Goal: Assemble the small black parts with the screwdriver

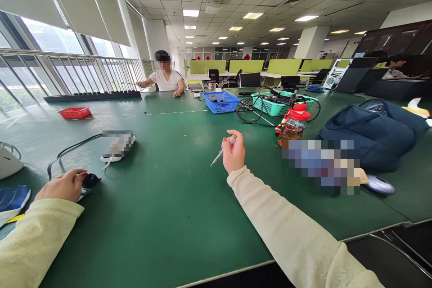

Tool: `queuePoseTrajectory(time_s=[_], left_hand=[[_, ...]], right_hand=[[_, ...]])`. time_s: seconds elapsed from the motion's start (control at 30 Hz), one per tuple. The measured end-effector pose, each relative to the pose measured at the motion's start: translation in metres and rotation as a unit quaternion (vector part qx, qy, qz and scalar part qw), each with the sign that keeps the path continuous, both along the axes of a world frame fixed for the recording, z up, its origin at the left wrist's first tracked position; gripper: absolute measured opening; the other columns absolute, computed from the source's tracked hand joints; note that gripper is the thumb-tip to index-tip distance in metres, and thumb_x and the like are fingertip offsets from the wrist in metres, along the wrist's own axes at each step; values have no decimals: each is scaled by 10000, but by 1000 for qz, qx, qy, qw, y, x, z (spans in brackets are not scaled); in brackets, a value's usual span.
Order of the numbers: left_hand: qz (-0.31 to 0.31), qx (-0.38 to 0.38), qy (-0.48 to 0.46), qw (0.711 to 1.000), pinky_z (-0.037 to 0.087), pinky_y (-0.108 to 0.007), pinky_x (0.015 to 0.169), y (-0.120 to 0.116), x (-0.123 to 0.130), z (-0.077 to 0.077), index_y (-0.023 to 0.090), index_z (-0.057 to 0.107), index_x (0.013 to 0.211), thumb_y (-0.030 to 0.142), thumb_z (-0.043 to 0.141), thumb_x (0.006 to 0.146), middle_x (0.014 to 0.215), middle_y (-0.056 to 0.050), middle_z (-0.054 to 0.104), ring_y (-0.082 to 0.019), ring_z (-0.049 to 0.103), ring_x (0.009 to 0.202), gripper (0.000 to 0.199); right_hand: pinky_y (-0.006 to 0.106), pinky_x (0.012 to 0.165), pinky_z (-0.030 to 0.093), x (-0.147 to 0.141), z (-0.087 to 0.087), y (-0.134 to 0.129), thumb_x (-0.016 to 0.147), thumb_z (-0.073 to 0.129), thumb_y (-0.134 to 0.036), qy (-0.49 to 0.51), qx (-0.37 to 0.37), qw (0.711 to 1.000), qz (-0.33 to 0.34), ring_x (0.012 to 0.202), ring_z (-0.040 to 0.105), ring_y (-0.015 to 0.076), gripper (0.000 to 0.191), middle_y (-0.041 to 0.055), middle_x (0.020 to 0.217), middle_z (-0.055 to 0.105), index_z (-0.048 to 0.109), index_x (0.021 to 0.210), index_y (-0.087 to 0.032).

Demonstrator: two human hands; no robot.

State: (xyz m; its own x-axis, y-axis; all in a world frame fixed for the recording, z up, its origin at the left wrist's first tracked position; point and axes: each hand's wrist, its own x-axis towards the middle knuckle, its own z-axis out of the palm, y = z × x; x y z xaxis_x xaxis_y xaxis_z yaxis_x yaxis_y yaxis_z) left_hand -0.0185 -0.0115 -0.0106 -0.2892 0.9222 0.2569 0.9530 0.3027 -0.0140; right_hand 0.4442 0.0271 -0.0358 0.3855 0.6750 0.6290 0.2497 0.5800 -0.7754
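Note:
My right hand [234, 153] is raised over the middle of the green table [162, 216]. Its fingers are closed around a small screwdriver [219, 156] with a clear handle, the thin metal tip slanting down to the left. At the left, my left hand [62, 185] rests low by the table surface, fingers closed on a small black item [91, 180] whose kind I cannot make out. Beyond that hand lies a blurred pale object [118, 146] with a dark strap [72, 145] running from it. A blue and white packet [13, 200] is beside my left sleeve.
A red tray [74, 113], a blue basket [221, 102] and a teal basket [275, 107] with black cables stand farther back. To the right are a red-lidded jar [293, 126], a navy bag [367, 132] and a pixelated bundle [320, 164]. Another person [165, 78] sits opposite.

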Motion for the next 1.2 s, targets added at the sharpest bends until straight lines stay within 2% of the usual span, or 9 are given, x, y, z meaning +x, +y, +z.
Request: queuePoseTrajectory(time_s=[0.1,0.2,0.33,0.47,0.57,0.73,1.03,1.2], left_hand=[[35,-43,25,998,497,-379,808,0,6,0,125,574,1236,450,216,899,1123,-184,673,-319,642,991,589],[28,-52,31,998,491,-371,808,-1,12,3,111,569,1242,445,210,909,1146,-190,668,-317,649,978,593],[22,-59,61,996,488,-344,760,-1,12,2,87,596,1191,427,163,912,1046,-198,694,-302,667,900,617],[9,-26,111,993,476,-349,776,-2,16,0,80,620,1120,391,75,918,951,-188,712,-288,667,856,659],[1,-18,126,992,475,-358,790,-4,20,1,64,626,1114,378,44,914,930,-202,699,-284,669,849,691],[-18,-56,116,991,473,-356,812,-2,16,5,61,602,1167,404,91,903,971,-207,690,-294,665,889,669],[-25,3,117,993,466,-383,815,10,-6,-18,74,580,1221,473,101,918,976,-202,672,-322,645,905,693],[-27,-22,101,994,473,-372,765,24,-28,-32,76,599,1211,467,212,899,922,-194,677,-326,637,892,632]], right_hand=[[240,546,462,-1,0,0,858,497,-280,-3,0,1000,-1,534,535,102,231,-34,701,564,485,1077,-210],[240,544,460,-1,0,0,857,499,-278,-5,-1,1000,0,526,530,101,229,-40,690,561,483,1075,-212],[236,529,453,-1,1,0,851,500,-276,-1,0,1000,4,520,526,102,231,-42,682,561,483,1073,-212],[237,529,452,-2,2,-1,847,502,-278,0,0,1000,2,517,523,102,226,-41,678,563,485,1062,-210],[237,529,452,-2,3,-1,849,499,-281,-1,1,1000,4,516,523,104,225,-40,674,562,488,1062,-211],[240,527,452,-2,3,-2,848,501,-280,-5,-3,1000,3,510,521,104,225,-40,673,564,491,1061,-210],[236,527,451,-2,2,-1,842,508,-277,0,0,1000,3,513,519,103,224,-36,677,567,494,1053,-203],[236,536,453,-2,2,-2,847,497,-288,-5,-8,1000,1,521,524,103,236,-34,689,565,494,1066,-201]])
